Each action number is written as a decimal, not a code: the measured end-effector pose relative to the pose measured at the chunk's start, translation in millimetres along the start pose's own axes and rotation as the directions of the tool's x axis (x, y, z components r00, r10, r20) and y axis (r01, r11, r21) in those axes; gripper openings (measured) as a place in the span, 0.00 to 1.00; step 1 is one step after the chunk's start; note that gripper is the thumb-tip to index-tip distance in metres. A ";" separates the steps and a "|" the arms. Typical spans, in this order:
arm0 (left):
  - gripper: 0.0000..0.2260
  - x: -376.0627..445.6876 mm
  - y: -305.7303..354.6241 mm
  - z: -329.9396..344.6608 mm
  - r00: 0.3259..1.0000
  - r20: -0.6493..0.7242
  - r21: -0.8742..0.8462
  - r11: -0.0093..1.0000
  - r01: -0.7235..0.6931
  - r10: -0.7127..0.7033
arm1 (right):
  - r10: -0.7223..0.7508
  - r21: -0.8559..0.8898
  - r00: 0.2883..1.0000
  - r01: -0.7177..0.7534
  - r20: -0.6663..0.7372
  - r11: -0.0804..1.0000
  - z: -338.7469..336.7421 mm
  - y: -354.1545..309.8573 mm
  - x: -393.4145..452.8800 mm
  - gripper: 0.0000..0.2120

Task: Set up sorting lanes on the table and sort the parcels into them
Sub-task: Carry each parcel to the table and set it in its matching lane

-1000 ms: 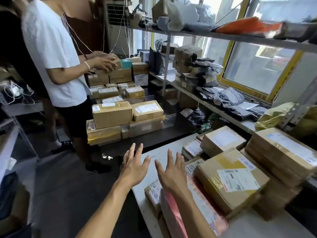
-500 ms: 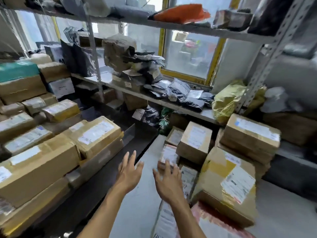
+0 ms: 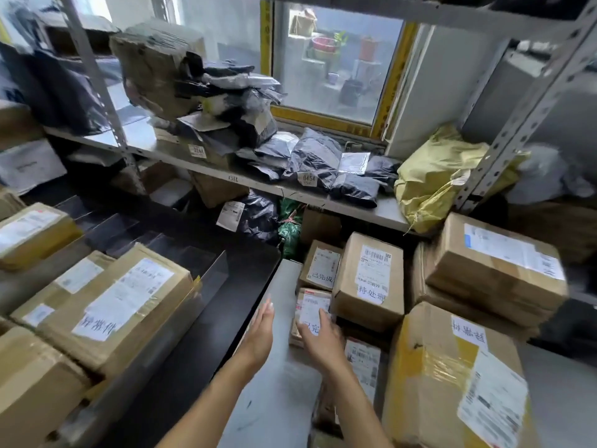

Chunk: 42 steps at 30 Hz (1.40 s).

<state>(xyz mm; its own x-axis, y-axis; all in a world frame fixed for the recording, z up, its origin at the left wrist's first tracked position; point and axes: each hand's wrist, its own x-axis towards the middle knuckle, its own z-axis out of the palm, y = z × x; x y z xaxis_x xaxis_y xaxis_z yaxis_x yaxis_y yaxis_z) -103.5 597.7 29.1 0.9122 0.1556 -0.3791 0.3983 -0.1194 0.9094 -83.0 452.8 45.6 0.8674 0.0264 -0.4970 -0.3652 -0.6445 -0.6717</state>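
Barely underway: cardboard parcels [image 3: 368, 279] sat bunched at the counter's [image 3: 284, 376] right side, no lanes visible, left hand [image 3: 260, 331] spread free, right hand [image 3: 318, 334] flat on a small labelled box [image 3: 311, 307].

Daylight comes through the far window [image 3: 336, 63], leaving the shelves in soft, even brightness with weak shadows beneath them. The wide lens bends the shelf posts [image 3: 523, 105] at the edges, and the boxes [image 3: 494, 257] at right are smeared by motion blur.
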 end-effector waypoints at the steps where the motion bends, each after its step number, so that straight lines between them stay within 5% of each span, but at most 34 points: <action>1: 0.24 10.5 -0.9 1.3 0.999 0.027 -0.021 0.999 0.040 -0.039 | 0.020 0.000 1.000 -0.020 -0.005 1.000 -0.4 -2.8 5.7 0.36; 14: 0.27 94.3 -4.0 17.3 0.945 0.092 0.005 0.949 0.314 -0.313 | 0.138 -0.004 0.990 -0.138 -0.014 0.990 19.9 -6.2 49.4 0.47; 19: 0.31 77.9 -10.4 -9.0 0.969 -0.055 0.324 0.914 0.244 -0.240 | 0.188 0.137 0.982 -0.189 0.022 0.972 39.5 -10.1 37.4 0.51; 22: 0.33 59.4 -15.0 -33.5 0.963 -0.073 0.432 0.862 0.265 -0.259 | 0.215 0.193 0.972 -0.231 0.100 0.954 48.2 -10.6 35.3 0.43; 26: 0.35 42.6 -13.7 -44.3 0.951 -0.063 0.372 0.877 0.304 -0.303 | 0.328 0.278 0.925 -0.372 0.190 0.886 68.4 -9.6 33.6 0.36; 30: 0.39 31.9 -8.4 -48.4 0.941 -0.017 0.297 0.897 0.327 -0.338 | 0.265 0.521 0.925 -0.373 0.272 0.768 103.9 27.4 70.5 0.58; 34: 0.42 13.7 -2.2 -57.8 0.947 0.043 0.245 0.923 0.298 -0.317 | 0.215 0.583 0.915 -0.386 0.342 0.715 64.1 -18.7 0.7 0.49; 42: 0.46 -47.0 9.0 -81.9 0.909 0.341 0.054 0.970 0.237 -0.241 | 0.111 0.707 0.977 -0.210 0.184 0.676 68.9 -36.0 -94.3 0.47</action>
<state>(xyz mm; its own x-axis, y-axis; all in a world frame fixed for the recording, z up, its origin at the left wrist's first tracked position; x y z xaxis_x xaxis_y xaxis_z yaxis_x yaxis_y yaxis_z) -150.7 669.6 69.0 0.7655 -0.1640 -0.6222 0.6080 -0.1318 0.7829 -175.0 526.2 78.8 0.7442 0.0952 -0.6611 -0.6679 0.0989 -0.7377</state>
